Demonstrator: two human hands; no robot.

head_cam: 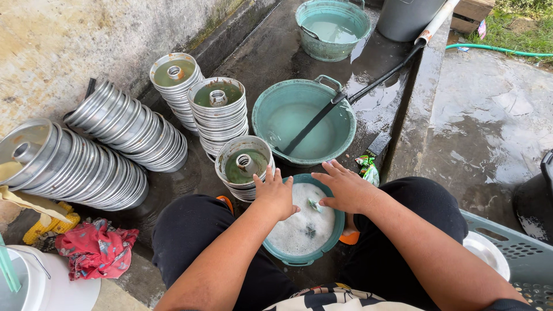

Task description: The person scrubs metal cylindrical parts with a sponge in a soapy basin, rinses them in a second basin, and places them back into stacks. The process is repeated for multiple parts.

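The person is sitting over a small teal basin [331, 239] full of white suds, set on the wet concrete floor [271, 57] between their knees. The left hand [275, 194] is resting on the basin's near-left rim, fingers spread flat and gripping nothing. The right hand [345, 187] is hovering over the foam at the right rim, fingers likewise open and empty; a small greenish scrap, perhaps a scouring pad [314, 204], is floating in the suds just beside it.

Judging by how things lie, the washing is hardly begun. No pan is sitting in the suds. The nearest stack of metal ring-shaped cake pans [245, 167], touching the basin's far-left side, is holding murky greenish water in its top pan, as are two more upright stacks [219, 112] [175, 80] behind it. Two long rows of pans lying on their sides [75, 167] [135, 132] are leaning by the wall. A large teal tub [304, 121] is holding water with a black hose [368, 86] dipping into it, seemingly for rinsing. No pile of finished pans can be told apart.
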